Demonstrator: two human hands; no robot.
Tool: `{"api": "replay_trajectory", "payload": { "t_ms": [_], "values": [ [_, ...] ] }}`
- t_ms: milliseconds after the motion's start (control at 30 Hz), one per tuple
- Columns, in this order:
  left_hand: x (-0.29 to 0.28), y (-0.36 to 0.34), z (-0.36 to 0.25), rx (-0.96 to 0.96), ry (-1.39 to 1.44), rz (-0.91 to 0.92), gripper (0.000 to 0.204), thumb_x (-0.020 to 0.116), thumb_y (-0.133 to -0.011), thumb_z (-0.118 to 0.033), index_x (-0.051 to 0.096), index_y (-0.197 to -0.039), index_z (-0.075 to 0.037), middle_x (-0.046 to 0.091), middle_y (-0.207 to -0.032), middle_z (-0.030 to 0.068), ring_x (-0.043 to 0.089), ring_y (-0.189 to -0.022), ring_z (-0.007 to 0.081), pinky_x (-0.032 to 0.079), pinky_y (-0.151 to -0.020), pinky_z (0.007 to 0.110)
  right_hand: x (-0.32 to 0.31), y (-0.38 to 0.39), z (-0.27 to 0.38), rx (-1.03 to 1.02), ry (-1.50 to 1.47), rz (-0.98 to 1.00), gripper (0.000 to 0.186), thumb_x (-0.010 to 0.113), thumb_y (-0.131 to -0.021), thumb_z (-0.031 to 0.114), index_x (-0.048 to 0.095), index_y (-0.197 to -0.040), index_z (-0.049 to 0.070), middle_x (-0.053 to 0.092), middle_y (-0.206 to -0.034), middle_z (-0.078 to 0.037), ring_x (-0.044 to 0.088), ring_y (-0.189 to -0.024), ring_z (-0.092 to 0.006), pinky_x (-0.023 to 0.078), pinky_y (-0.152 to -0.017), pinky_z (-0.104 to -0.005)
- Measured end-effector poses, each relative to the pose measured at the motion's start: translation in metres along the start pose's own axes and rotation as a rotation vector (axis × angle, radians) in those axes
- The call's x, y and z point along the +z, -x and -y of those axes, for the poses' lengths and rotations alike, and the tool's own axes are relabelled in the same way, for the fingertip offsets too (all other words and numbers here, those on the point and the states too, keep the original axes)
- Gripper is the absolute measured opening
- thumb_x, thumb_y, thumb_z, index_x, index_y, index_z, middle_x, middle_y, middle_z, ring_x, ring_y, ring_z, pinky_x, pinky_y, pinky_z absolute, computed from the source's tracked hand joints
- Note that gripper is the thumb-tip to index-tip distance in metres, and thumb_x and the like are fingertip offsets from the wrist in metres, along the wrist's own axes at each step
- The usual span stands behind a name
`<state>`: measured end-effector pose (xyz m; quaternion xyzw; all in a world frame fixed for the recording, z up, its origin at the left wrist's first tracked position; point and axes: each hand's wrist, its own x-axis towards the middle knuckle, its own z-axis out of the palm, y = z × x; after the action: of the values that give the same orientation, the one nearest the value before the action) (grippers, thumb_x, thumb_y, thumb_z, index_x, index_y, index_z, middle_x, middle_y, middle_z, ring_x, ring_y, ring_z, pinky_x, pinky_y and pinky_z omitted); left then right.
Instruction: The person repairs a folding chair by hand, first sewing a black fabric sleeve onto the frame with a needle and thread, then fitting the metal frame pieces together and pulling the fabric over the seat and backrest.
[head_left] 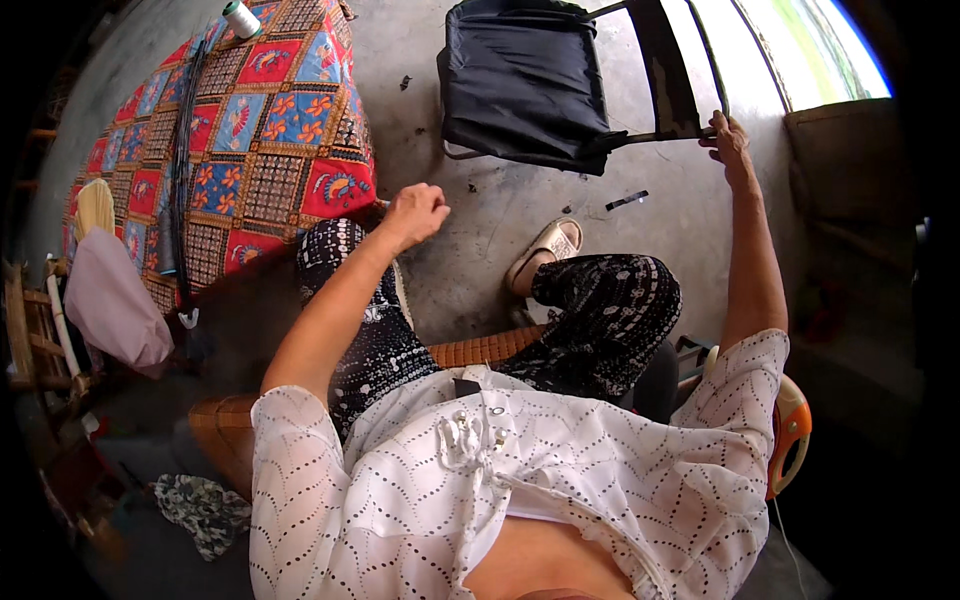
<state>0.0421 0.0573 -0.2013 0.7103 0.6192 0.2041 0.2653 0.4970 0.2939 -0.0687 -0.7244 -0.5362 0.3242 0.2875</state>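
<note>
A black fabric folding chair (520,85) with a thin tubular frame is on the grey floor ahead of me. My right hand (730,148) is closed round the end of its frame, at the lower right corner of the chair's back. My left hand (418,212) hovers over my left knee, just right of the patterned tablecloth's edge. Its fingers are curled in, and the curl hides whatever may be inside. It is apart from the chair.
The red and blue patterned tablecloth (240,150) bears a thread spool (241,19) and a bundle of thin black strips (184,150). A pale mauve cloth (117,305) hangs at left. Small black scraps, including a dark strip (627,200), lie on the floor. An orange-and-white device (792,435) stands at my right.
</note>
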Motion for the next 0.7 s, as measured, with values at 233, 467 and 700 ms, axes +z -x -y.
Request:
{"api": "replay_trajectory", "payload": {
  "t_ms": [233, 467, 700],
  "values": [
    [0.013, -0.004, -0.018, 0.105, -0.139, 0.19, 0.02, 0.062, -0.078, -0.023, 0.06, -0.085, -0.004, 0.06, -0.09, 0.0158, 0.059, -0.088, 0.0351, 0.048, -0.076, 0.043, -0.005, -0.026, 0.004, 0.057, -0.065, 0.022, 0.038, 0.051, -0.091, 0.035, 0.057, -0.106, 0.0, 0.061, -0.08, -0.01, 0.062, -0.062, -0.0149, 0.049, -0.052, -0.0249],
    [0.009, -0.009, -0.028, 0.09, -0.163, 0.302, 0.023, 0.061, -0.077, -0.022, 0.061, -0.088, -0.002, 0.062, -0.093, 0.0188, 0.06, -0.09, 0.037, 0.049, -0.078, 0.045, -0.014, -0.037, -0.004, 0.054, -0.147, -0.009, 0.035, 0.054, -0.09, 0.03, 0.056, -0.102, -0.003, 0.06, -0.08, -0.012, 0.06, -0.061, -0.0163, 0.053, -0.056, -0.0266],
    [0.009, -0.003, -0.012, 0.116, -0.188, 0.254, 0.024, 0.061, -0.073, -0.02, 0.066, -0.083, 0.001, 0.064, -0.087, 0.0231, 0.063, -0.084, 0.0389, 0.052, -0.074, 0.044, 0.015, -0.044, -0.013, 0.062, -0.327, -0.179, 0.024, 0.055, -0.09, 0.017, 0.055, -0.098, -0.007, 0.062, -0.085, -0.014, 0.063, -0.065, -0.0199, 0.057, -0.062, -0.029]
  ]
}}
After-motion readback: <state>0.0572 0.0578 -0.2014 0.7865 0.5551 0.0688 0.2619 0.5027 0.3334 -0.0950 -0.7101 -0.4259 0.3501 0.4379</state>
